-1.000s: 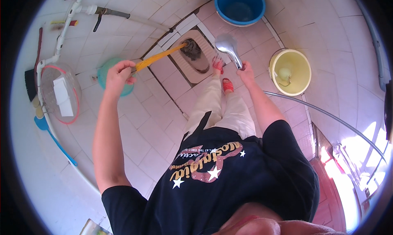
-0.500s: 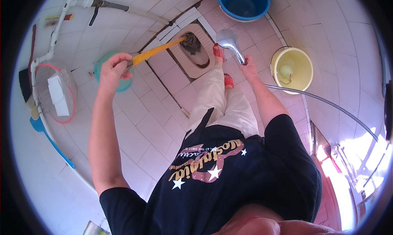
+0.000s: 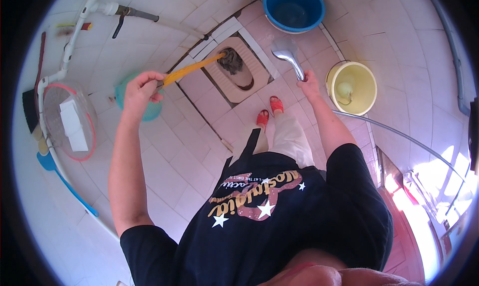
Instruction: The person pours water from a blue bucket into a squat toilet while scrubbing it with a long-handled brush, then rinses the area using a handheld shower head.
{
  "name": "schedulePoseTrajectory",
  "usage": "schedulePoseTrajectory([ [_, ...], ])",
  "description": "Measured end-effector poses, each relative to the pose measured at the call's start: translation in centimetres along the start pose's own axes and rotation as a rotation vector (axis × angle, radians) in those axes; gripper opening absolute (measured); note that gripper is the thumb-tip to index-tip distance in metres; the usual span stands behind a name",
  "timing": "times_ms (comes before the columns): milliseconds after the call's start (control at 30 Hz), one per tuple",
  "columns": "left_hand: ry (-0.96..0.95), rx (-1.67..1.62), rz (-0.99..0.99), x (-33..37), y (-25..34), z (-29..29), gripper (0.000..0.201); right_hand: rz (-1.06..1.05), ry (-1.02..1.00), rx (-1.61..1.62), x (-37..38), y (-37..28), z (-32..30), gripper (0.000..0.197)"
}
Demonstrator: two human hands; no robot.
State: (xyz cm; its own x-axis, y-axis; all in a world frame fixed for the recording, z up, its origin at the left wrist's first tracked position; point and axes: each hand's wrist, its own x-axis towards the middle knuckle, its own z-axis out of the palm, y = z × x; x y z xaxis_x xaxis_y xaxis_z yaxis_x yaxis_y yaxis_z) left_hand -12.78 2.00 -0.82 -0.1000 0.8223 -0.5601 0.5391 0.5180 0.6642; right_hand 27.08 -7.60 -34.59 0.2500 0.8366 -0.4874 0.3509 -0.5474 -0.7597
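My left hand (image 3: 140, 95) is closed around the upper end of a mop (image 3: 192, 69) with a yellow handle. The mop's grey strands lie in the bowl of the beige squat toilet (image 3: 219, 80), set into the floor ahead. In my right hand (image 3: 310, 85) is a chrome shower head (image 3: 293, 60), gripped by its handle and held to the right of the toilet. A grey hose (image 3: 394, 131) runs from near my right forearm toward the right wall. Whether water comes out of the shower head, I cannot tell.
A blue bucket (image 3: 293, 26) stands at the far wall, a cream bucket (image 3: 366, 94) at the right. Leftward are a teal basket (image 3: 152, 112), a clear bin (image 3: 92, 111) with a pink rim, a blue brush (image 3: 70, 186) and white pipes (image 3: 66, 56). My red sandals (image 3: 276, 104) are behind the toilet.
My feet have moved back from beside the toilet and now stand close together. The shower head has shifted slightly right and toward me. The mop strands stay in the bowl.
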Motion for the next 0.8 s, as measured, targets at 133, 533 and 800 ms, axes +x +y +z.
schedulePoseTrajectory([
  [133, -0.009, -0.012, 0.02, -0.4, -1.2, -1.1, 0.022, 0.024, 0.032, -0.01, -1.1, -0.2, 0.7, 0.038],
  [533, -0.023, -0.02, 0.094, -1.2, -5.0, -3.7, 0.021, 0.003, 0.045, -0.308, -5.4, -3.8, 3.2, 0.043],
  [800, -0.03, -0.007, 0.101, -2.5, -7.3, -4.0, 0.02, -0.05, 0.092, -0.322, -5.5, -4.5, 5.4, 0.042],
])
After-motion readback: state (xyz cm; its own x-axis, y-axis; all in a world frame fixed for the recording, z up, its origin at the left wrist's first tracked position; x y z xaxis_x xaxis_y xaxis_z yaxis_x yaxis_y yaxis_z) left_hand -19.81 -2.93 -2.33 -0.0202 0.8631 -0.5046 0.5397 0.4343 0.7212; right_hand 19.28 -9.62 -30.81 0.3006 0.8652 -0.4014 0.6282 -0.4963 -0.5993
